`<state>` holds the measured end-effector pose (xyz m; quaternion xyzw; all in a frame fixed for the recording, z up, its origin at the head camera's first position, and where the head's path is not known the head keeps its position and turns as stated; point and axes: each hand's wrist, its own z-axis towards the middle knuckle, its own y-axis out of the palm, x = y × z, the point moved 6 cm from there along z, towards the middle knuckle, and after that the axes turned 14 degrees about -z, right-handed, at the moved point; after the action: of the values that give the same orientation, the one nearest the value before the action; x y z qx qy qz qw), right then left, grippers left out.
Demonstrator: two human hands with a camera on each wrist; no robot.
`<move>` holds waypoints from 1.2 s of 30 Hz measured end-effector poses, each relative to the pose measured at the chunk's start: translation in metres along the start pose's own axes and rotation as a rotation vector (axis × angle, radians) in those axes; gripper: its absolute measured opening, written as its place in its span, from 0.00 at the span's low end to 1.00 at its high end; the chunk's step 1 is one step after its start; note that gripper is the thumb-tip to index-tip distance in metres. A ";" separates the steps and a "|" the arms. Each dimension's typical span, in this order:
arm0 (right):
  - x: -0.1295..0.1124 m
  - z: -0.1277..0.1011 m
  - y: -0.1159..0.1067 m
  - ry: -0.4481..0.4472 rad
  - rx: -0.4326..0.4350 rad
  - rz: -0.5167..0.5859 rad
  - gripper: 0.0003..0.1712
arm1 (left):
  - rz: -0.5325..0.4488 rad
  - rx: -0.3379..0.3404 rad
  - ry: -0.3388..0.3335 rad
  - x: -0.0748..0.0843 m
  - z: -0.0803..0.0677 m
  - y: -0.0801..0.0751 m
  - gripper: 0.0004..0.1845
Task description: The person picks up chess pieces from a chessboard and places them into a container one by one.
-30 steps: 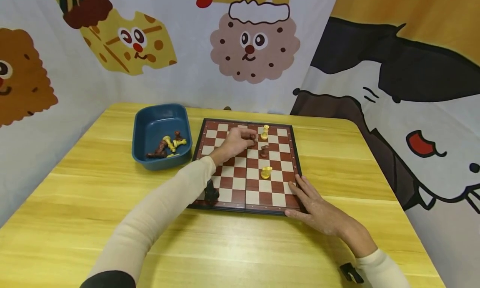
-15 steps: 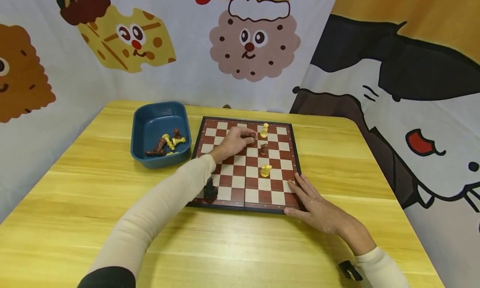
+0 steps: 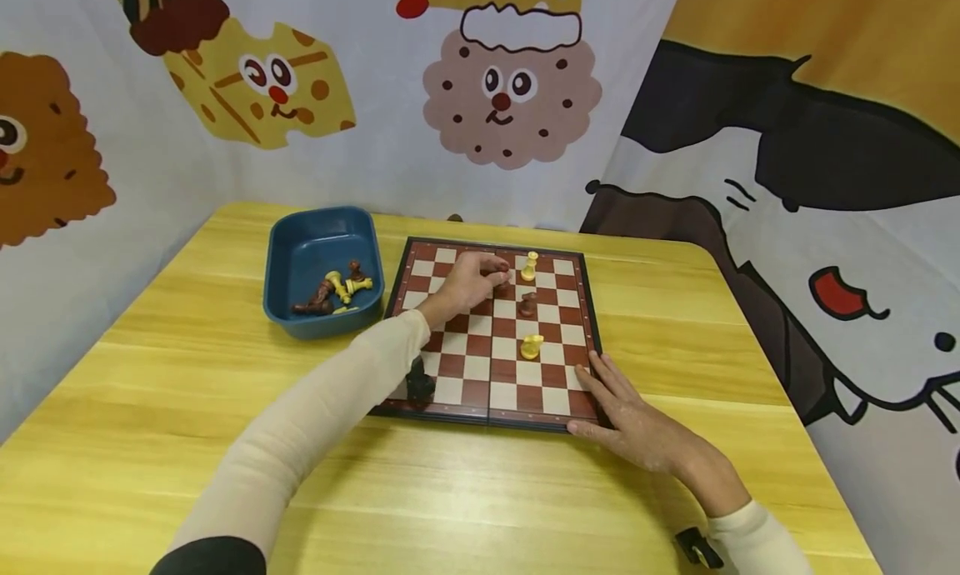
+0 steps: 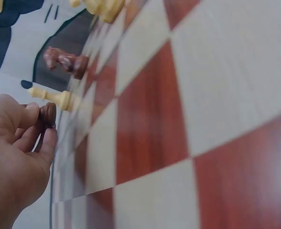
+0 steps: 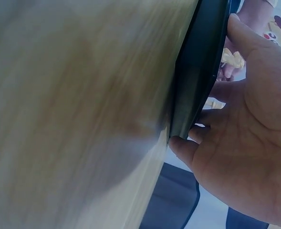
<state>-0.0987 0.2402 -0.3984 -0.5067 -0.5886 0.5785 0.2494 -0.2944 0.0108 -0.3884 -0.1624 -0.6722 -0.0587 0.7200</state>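
The small dark brown chess pawn (image 4: 47, 116) sits pinched between the thumb and curled fingertips of the left hand (image 3: 468, 280), over the far middle squares of the red-and-cream folding chessboard (image 3: 480, 375). Across the last second the hand has hardly travelled: it was already closed on this piece and stays over the same squares, with only a slight shift of the fingers. From that I judge the grip is settled and the piece is on the point of leaving the board rather than being set down; whether its base still touches the square cannot be told from either view.

Just to the right of the pinching fingers stands a pale yellow pawn (image 3: 531, 266) near the far edge, then a dark brown knight (image 3: 528, 303) one row nearer, and a yellow piece (image 3: 532, 347) nearer still. None of them has moved.

The right hand (image 3: 637, 421) lies at the near right corner of the board, fingers straight and slightly spread on top, thumb against the dark edge (image 5: 197, 76); it has kept that place throughout, steadying the board.

A black piece (image 3: 420, 385) stands at the near left of the board beside the left sleeve. To the left, on the yellow wooden table (image 3: 150, 442), a blue plastic tray (image 3: 300, 242) holds several brown and yellow pieces lying loose.
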 end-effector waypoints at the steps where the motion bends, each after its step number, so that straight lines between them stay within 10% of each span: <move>1: 0.000 0.000 0.000 0.000 0.000 -0.001 0.52 | -0.036 -0.002 -0.007 0.001 -0.001 -0.002 0.14; 10: -0.001 0.002 -0.001 -0.008 0.001 0.002 0.52 | -0.226 -0.026 -0.033 0.013 -0.008 -0.028 0.16; 36: 0.001 0.000 -0.003 -0.007 -0.011 0.017 0.51 | 0.020 0.044 0.004 0.043 -0.048 -0.148 0.13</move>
<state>-0.0996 0.2421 -0.3963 -0.5110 -0.5883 0.5791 0.2399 -0.2899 -0.1372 -0.3257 -0.1530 -0.6701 -0.0368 0.7254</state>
